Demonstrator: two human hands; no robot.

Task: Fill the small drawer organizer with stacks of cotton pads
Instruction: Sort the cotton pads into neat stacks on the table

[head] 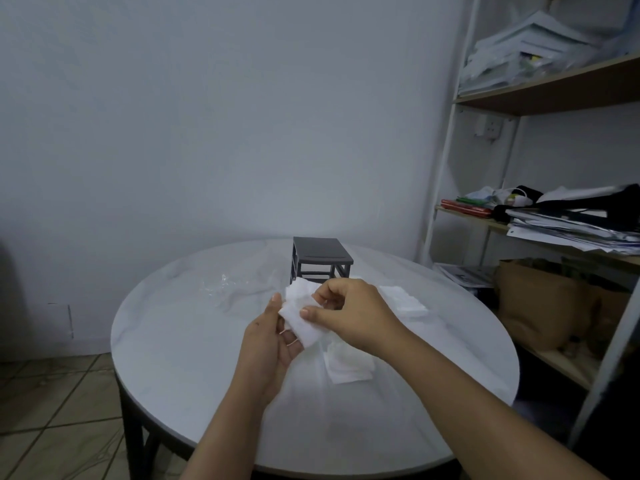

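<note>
Mid-frame, the left hand [273, 341] is cradling a bunch of cotton pads [301, 317], its grip curling under them. The right hand [349, 313] is pinching the same bunch, its grip clamping on it. Squaring the edges first is probably making for a neater stack to slide into the drawer organizer [320, 258], standing just behind. On the round white worktop [194, 358], a clear wrapper [221, 287] is lying left, loose pads [349, 365] right. Cluttered shelves [554, 95] are filling the right edge.
</note>
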